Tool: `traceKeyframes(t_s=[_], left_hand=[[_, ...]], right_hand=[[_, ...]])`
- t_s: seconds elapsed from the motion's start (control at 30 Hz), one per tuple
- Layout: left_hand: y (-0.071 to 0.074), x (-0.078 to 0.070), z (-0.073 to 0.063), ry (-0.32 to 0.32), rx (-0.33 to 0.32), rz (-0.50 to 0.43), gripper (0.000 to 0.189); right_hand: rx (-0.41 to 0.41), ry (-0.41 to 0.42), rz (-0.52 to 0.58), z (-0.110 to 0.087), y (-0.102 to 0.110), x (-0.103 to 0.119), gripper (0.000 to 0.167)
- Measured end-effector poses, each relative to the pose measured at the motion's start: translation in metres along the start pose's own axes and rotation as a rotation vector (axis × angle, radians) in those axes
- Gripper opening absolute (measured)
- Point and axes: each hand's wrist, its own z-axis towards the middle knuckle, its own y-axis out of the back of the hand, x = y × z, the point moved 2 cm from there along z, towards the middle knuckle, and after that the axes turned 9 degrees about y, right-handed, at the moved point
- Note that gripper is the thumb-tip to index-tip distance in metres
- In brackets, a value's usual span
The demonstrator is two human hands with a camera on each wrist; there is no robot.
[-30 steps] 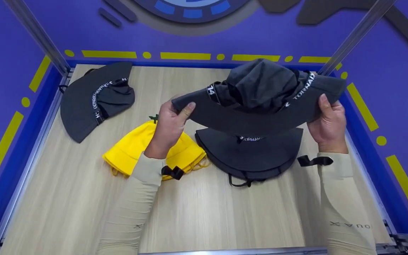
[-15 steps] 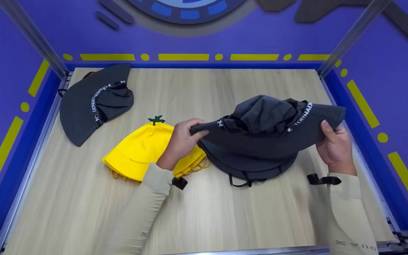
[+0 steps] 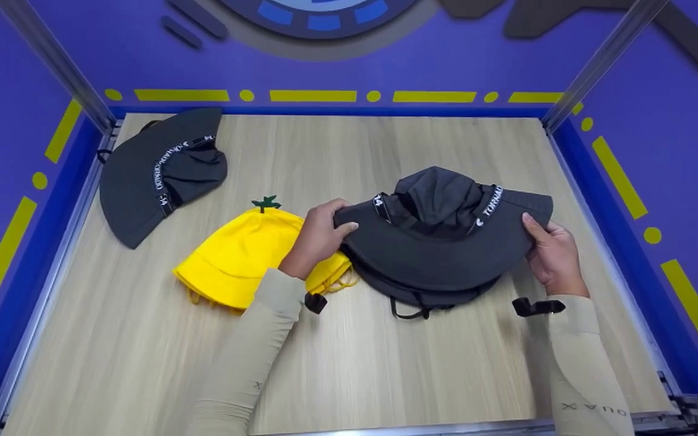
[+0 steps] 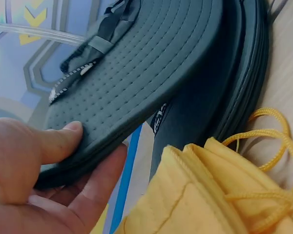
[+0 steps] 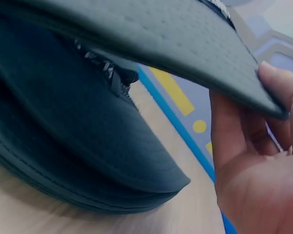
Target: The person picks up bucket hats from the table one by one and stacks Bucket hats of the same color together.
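A dark grey bucket hat, folded in half with its lettered band showing, is stretched between both hands. My left hand pinches the left end of its brim, thumb on top and fingers beneath. At the opposite end my right hand grips the brim the same way. Directly below lie more folded dark hats, largely covered in the head view; the right wrist view shows a gap between them and the held brim. Under the left wrist, a yellow hat with a green leaf-like top lies partly hidden.
Another folded dark hat lies at the table's back left corner. Yellow cords trail from the yellow hat beside the dark pile. Blue-purple panels and metal posts border the wooden table at the back and sides.
Both hands have brought the held hat down and toward me, over the dark hats beneath. In the last half second the right end has shifted left and the brim has tilted flatter.
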Motion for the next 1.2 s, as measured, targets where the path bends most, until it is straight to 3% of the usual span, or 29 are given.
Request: traceKeyframes(t_s=[0.17, 0.4, 0.77, 0.93, 1.07, 1.2], left_hand=[[-0.003, -0.001, 0.008, 0.028, -0.001, 0.054, 0.039], [-0.006, -0.004, 0.011, 0.033, -0.003, 0.165, 0.046], [-0.016, -0.003, 0.014, 0.109, 0.043, 0.391, 0.043], [-0.022, -0.001, 0.015, 0.091, 0.026, 0.500, 0.041], [-0.025, -0.001, 0.016, 0.077, -0.007, 0.579, 0.041], [-0.027, 0.000, 0.014, 0.077, -0.022, 0.611, 0.041]], right_hand=[[-0.110, -0.041, -0.170, 0.006, 0.002, -0.009, 0.008], [-0.210, -0.056, -0.534, 0.008, 0.003, -0.019, 0.027], [-0.112, -0.037, -1.101, 0.006, 0.004, -0.029, 0.042], [-0.059, -0.063, -1.204, 0.005, 0.003, -0.033, 0.053], [-0.044, -0.073, -1.236, 0.004, 0.001, -0.035, 0.066], [-0.051, -0.069, -1.246, 0.005, 0.000, -0.038, 0.069]])
